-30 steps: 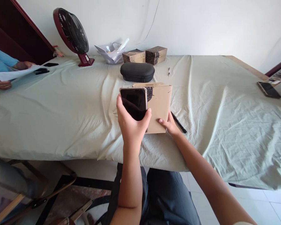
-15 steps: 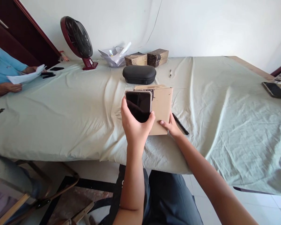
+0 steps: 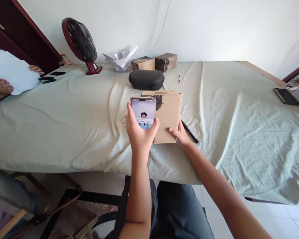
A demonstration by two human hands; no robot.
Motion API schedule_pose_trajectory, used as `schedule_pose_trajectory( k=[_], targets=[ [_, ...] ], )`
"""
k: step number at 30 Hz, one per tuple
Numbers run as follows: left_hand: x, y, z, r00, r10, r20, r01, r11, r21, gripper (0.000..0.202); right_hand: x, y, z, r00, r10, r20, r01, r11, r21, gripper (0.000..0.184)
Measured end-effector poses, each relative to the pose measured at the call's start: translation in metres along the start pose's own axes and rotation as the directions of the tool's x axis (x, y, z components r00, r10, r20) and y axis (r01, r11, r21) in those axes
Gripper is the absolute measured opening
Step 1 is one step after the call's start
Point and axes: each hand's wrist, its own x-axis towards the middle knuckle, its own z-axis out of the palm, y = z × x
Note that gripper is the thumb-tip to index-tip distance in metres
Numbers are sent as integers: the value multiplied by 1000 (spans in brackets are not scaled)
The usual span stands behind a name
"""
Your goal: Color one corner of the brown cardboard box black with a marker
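Note:
My left hand (image 3: 140,134) is closed round the lower part of a smartphone (image 3: 143,111), thumb on its right side and a finger on its left. The phone's screen is lit and shows a picture of a person. Behind the phone, and partly covered by it, is a brown cardboard box (image 3: 166,119) with a dark print near its top. My right hand (image 3: 178,133) grips the box at its lower right edge, thumb on the face turned to me; the other fingers are hidden behind. A black pen-like stick (image 3: 190,131) lies just right of that hand.
A black zip case (image 3: 146,80) lies behind the box, with two patterned cardboard boxes (image 3: 166,62), a plastic basket (image 3: 119,63) and a fan (image 3: 81,43) farther back. Another phone (image 3: 286,96) lies at the right. At the left, a person's hands hold paper sheets (image 3: 13,71).
The phone's screen has gone from dark to lit. My left hand and the phone have shifted slightly left against the box. The person at the left has raised and spread the papers.

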Motion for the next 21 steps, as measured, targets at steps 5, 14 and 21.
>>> schedule_pose_trajectory(
  k=[5,14,21],
  targets=[
    [16,-23,-10,987,-155,-42,156,987,26,110,4,6,-7,997,-12,-79,16,998,56,97],
    [32,-90,-24,793,-603,86,422,647,635,100,11,15,-14,984,2,-179,11,998,70,90],
    [25,-110,-3,791,-607,73,377,579,723,73,8,6,-9,991,-20,-134,22,1000,18,96]
  ],
)
